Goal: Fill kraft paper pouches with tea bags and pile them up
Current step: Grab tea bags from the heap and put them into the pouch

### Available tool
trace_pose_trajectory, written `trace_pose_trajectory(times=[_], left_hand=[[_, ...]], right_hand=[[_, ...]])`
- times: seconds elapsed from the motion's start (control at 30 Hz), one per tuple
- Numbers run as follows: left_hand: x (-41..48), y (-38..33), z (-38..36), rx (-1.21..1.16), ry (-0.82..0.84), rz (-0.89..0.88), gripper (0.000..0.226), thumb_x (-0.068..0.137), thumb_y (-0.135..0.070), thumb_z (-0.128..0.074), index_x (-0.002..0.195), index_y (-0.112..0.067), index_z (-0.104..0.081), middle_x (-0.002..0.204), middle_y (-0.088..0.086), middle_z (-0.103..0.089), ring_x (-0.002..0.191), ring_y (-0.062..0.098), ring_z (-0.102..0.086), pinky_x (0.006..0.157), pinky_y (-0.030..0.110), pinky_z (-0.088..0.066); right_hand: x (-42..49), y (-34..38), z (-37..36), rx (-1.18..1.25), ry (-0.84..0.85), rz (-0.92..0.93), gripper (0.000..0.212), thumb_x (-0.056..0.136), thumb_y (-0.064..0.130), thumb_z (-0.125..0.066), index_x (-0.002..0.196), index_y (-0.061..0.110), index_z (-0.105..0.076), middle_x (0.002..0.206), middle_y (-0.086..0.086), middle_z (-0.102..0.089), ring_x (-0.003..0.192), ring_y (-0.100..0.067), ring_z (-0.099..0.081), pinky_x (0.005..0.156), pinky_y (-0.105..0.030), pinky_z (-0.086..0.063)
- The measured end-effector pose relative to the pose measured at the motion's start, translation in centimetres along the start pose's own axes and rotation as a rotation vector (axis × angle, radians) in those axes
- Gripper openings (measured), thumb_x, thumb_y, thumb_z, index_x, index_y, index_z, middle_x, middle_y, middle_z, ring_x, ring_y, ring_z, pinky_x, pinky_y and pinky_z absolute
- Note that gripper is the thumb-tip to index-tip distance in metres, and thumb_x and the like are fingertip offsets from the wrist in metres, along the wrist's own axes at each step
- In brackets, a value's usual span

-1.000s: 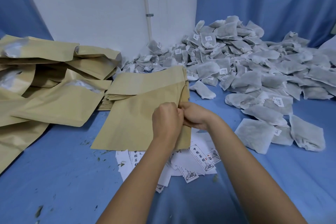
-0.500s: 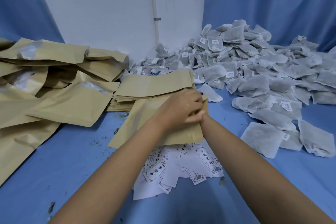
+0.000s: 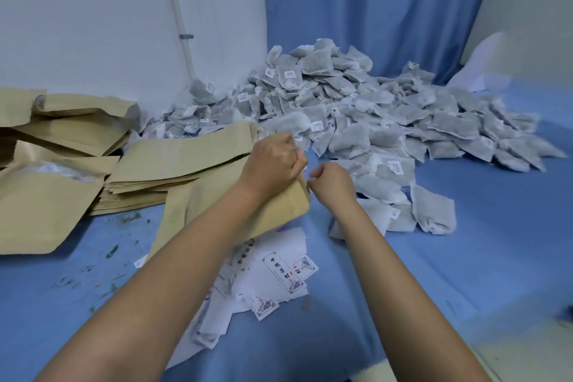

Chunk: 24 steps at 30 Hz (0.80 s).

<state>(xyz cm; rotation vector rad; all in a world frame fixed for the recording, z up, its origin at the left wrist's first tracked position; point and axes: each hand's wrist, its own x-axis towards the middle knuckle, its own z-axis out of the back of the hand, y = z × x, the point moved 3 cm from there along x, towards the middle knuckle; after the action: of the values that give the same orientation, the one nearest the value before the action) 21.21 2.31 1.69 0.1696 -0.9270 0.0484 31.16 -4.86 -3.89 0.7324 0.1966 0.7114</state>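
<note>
blue cloth point(image 3: 465, 257); pouch point(image 3: 186, 205) in left hand point(image 3: 273, 161)

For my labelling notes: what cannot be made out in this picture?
Head view:
Kraft pouch mouth: hidden by the left hand gripping it.
Right hand fingertips: curled away; pinching anything, unclear.
Tea bag tags: print too small.
Paper labels: partly under the left forearm.

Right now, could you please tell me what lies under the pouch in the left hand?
White printed slips stick out from beneath the pouch that the left hand grips. How far they reach underneath is hidden.
</note>
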Motion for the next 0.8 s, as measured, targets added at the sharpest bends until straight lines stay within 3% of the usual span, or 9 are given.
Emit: trace_pose_trajectory(times=[0.1, 0.17, 0.23, 0.33, 0.4, 0.47, 0.63, 0.73, 0.8], left_hand=[[0.6, -2.9, -2.4, -0.039, 0.042, -0.08, 0.044, 0.084, -0.011, -0.044, 0.041, -0.003, -0.049, 0.04, 0.011, -0.045, 0.037, 0.024, -0.047, 0.035, 0.027, -0.039], [0.8, -3.8, -3.4, -0.037, 0.048, -0.067, 0.046, 0.082, -0.013, -0.044, 0.037, -0.005, -0.045, 0.035, 0.009, -0.041, 0.032, 0.023, -0.041, 0.034, 0.025, -0.037], [0.6, -3.8, -4.3, -0.069, 0.048, -0.031, 0.048, 0.083, -0.014, -0.042, 0.036, -0.003, -0.045, 0.034, 0.01, -0.041, 0.031, 0.023, -0.041, 0.036, 0.026, -0.04], [0.0, -3.3, -5.1, -0.163, 0.078, -0.037, 0.05, 0.085, -0.015, -0.039, 0.038, -0.001, -0.047, 0.036, 0.013, -0.045, 0.033, 0.025, -0.043, 0.042, 0.032, -0.047], [-0.4, -3.0, -5.3, -0.21, 0.126, -0.077, 0.051, 0.087, -0.017, -0.038, 0.038, -0.001, -0.046, 0.036, 0.014, -0.044, 0.035, 0.027, -0.043, 0.042, 0.032, -0.045], [-0.7, -2.8, -5.3, -0.262, 0.175, -0.082, 0.053, 0.088, -0.019, -0.035, 0.039, 0.0, -0.043, 0.036, 0.013, -0.042, 0.036, 0.026, -0.039, 0.049, 0.031, -0.045], [-1.0, -2.2, -4.7, -0.378, 0.217, -0.052, 0.051, 0.089, -0.019, -0.034, 0.041, 0.0, -0.037, 0.038, 0.013, -0.036, 0.043, 0.018, -0.026, 0.051, 0.033, -0.044], [-1.1, -2.0, -4.3, -0.407, 0.251, -0.042, 0.051, 0.09, -0.019, -0.034, 0.042, -0.001, -0.036, 0.039, 0.014, -0.034, 0.042, 0.019, -0.026, 0.052, 0.027, -0.033], [-1.0, -2.0, -4.2, -0.414, 0.267, -0.035, 0.051, 0.09, -0.02, -0.033, 0.042, -0.002, -0.035, 0.039, 0.014, -0.033, 0.04, 0.022, -0.027, 0.056, 0.025, -0.026]], right_hand=[[-1.5, -6.0, 0.6, -0.443, -0.115, -0.257, 0.049, 0.08, 0.031, -0.065, 0.122, 0.013, -0.046, 0.131, -0.01, -0.038, 0.125, -0.032, -0.032, 0.096, -0.043, -0.034], [-1.9, -8.3, -0.3, -0.489, -0.068, -0.246, 0.042, 0.085, 0.024, -0.059, 0.123, 0.011, -0.046, 0.133, -0.01, -0.037, 0.127, -0.03, -0.031, 0.096, -0.038, -0.034], [-1.6, -8.5, -0.9, -0.453, -0.057, -0.079, 0.024, 0.088, 0.013, -0.051, 0.11, 0.006, -0.055, 0.12, -0.013, -0.052, 0.114, -0.029, -0.043, 0.09, -0.031, -0.036], [-1.0, -7.5, 0.7, 0.02, -0.152, 0.078, 0.017, 0.082, 0.01, -0.054, 0.09, -0.002, -0.063, 0.094, -0.016, -0.065, 0.092, -0.029, -0.057, 0.078, -0.034, -0.043], [-0.1, -6.7, 2.5, 0.157, -0.366, 0.145, 0.02, 0.079, 0.012, -0.058, 0.095, 0.002, -0.065, 0.099, -0.013, -0.064, 0.096, -0.029, -0.055, 0.081, -0.032, -0.04], [1.4, -6.9, 3.6, -0.022, -0.462, 0.116, 0.032, 0.079, 0.021, -0.062, 0.109, 0.011, -0.064, 0.118, -0.01, -0.057, 0.111, -0.03, -0.046, 0.091, -0.034, -0.036], [3.4, -10.2, 1.5, -0.237, -0.17, -0.251, 0.073, 0.082, 0.016, -0.066, 0.142, 0.015, -0.025, 0.149, -0.014, -0.013, 0.134, -0.034, -0.024, 0.102, -0.04, -0.037], [3.8, -10.3, 1.7, -0.326, -0.282, -0.255, 0.054, 0.087, 0.013, -0.059, 0.135, 0.005, -0.035, 0.138, -0.013, -0.037, 0.118, -0.029, -0.047, 0.091, -0.034, -0.043], [4.1, -10.1, 2.3, -0.515, -0.283, -0.266, 0.032, 0.089, 0.017, -0.051, 0.119, 0.008, -0.054, 0.128, -0.012, -0.047, 0.119, -0.029, -0.045, 0.1, -0.036, -0.034]])
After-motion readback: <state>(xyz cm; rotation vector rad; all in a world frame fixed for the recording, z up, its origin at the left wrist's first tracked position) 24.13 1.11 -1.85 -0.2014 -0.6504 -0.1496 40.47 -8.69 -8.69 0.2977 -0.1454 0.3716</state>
